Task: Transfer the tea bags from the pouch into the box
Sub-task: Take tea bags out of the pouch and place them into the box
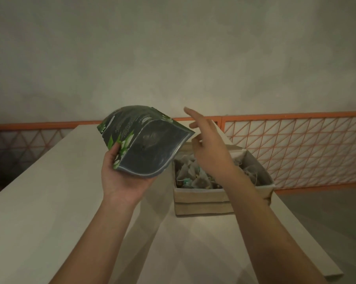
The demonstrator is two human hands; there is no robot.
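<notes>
Item: pouch, dark foil-like film with green print, mouth gaping toward the viewer. Held above the table, just left of the box; gripped at its lower left corner by the left hand, thumb curled over the edge. Probably light, floppy, slick; best held by the corner or side seam.
Item: tea bags, heaped in the box near the table's far right edge. Likely soft, featherweight, strings prone to tangle.
Right hand: fingers spread, holding nothing, over the box.
</notes>
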